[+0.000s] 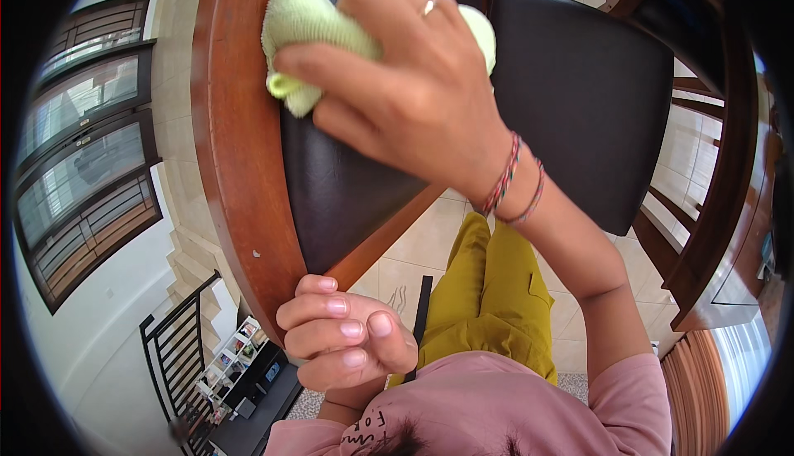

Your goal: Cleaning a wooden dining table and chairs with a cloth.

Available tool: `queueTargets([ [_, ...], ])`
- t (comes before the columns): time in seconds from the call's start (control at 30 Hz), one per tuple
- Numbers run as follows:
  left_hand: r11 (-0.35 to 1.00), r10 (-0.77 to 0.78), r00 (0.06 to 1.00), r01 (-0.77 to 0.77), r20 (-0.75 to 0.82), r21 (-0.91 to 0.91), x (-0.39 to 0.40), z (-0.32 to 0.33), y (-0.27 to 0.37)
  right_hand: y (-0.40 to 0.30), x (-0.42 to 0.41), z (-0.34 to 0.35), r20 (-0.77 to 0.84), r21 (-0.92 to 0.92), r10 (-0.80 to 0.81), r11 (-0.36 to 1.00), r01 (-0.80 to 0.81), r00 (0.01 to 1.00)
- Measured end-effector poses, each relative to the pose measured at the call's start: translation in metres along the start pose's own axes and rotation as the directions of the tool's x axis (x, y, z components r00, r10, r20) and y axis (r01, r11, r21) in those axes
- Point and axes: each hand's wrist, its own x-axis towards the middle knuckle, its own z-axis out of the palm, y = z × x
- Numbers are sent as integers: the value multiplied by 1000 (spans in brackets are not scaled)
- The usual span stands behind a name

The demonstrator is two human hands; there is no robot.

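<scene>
A folded light-green cloth (310,25) is gripped in my right hand (415,84), which wears a ring and two braided cords at the wrist. The cloth lies over a black padded cushion (353,189), close to the inner edge of a brown wooden frame (229,146). Lower down, my left hand (347,335) has its fingers curled loosely, palm side up, beside the lower corner of that frame. I see nothing in it, and part of the palm is hidden by the fingers.
A second black padded seat (577,96) stands to the right of the cushion. Dark slatted wooden furniture (738,146) is at the far right. Stairs with a black metal railing (180,344) are at the lower left. Pale floor tiles (415,233) show between the furniture.
</scene>
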Motion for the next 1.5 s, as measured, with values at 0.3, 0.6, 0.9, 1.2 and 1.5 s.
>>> queueTargets([
  [0.3,990,115,993,-116,-12,-76,10,2,4,-57,-62,-37,267,281,-37,959,-41,963],
  [0.6,999,45,995,-44,-84,9,11,7,4,27,-9,9,-1,144,-90,986,89,996],
  [0.9,982,134,990,-137,-36,-133,12,9,1,-64,-95,-35,207,400,-36,915,-51,978],
  [1.2,849,-279,805,-47,523,526,18,21,2,-4,-107,-19,181,161,104,978,-134,978],
  [1.5,721,-467,659,-103,590,686,27,30,16,51,-14,15,-68,163,112,981,-100,991],
])
